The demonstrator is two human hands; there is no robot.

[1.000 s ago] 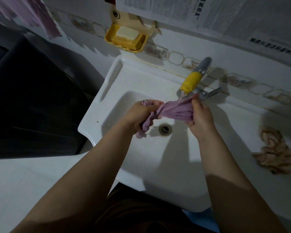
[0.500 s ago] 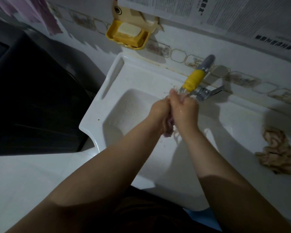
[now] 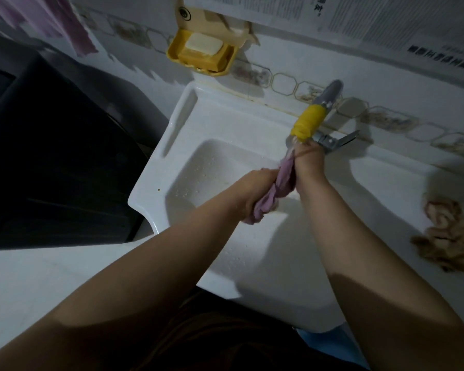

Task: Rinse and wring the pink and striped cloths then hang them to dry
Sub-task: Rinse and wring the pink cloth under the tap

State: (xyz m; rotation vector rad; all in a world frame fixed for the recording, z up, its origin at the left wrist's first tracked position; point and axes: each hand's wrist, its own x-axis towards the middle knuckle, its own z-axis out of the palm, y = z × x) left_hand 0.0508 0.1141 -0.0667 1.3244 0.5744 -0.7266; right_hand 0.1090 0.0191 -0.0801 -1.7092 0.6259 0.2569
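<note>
The pink cloth (image 3: pixel 284 180) is twisted into a rope over the white sink (image 3: pixel 188 162). My left hand (image 3: pixel 255 188) grips its lower end, and my right hand (image 3: pixel 310 163) grips its upper end just under the yellow-wrapped tap (image 3: pixel 307 124). A short tail of the cloth hangs below my left hand. The striped cloth (image 3: pixel 447 234), beige and bunched up, lies on the sink's right ledge, apart from both hands.
A yellow soap dish (image 3: pixel 201 53) with a bar of soap hangs on the tiled wall above the sink. A pink fabric (image 3: pixel 51 20) hangs at the top left. A dark appliance (image 3: pixel 51 156) stands left of the sink. Newspaper covers the wall at top right.
My hands were pressed together over the cloth under the tap; now they have drawn apart, the left lower and the right higher, stretching the twisted pink cloth between them.
</note>
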